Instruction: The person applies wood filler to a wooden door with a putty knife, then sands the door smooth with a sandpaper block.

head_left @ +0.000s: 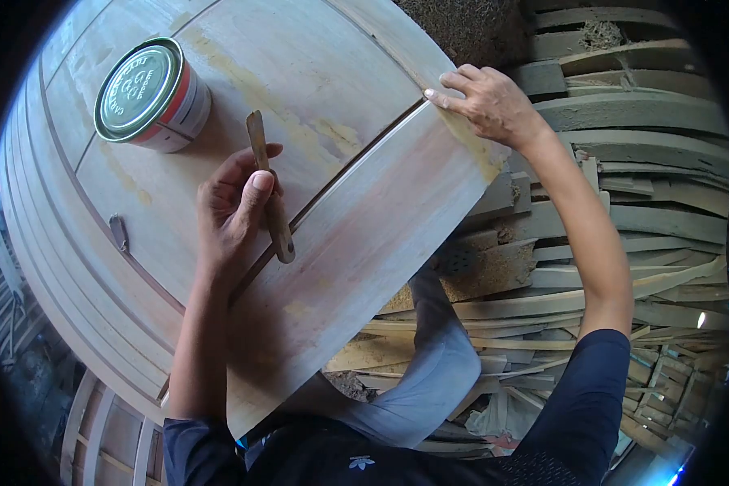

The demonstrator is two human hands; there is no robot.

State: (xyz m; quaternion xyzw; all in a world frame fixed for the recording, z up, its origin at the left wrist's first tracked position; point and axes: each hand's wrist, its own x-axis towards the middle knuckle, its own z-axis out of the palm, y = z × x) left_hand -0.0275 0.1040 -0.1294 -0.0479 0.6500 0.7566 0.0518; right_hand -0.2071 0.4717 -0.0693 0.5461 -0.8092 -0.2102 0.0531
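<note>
Can (142, 93) at far left, on the wooden panel (364, 219). Left hand (239, 198) mid-panel, thumb and fingers closed on the scraper (277, 227), tool tilted above the dark seam (364, 156). Right hand (490, 105) far right, fingers partly curled, index tip at the seam's far end. Curved wood strips (640, 158) right of panel.

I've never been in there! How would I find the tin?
Find the big, pale, curved wooden surface, then the left hand above it. Just past that hand, toward the picture's upper left, stands a short, round tin. Its green lid sets it apart from the thin tool in that hand and the small dark piece nearby.
</note>
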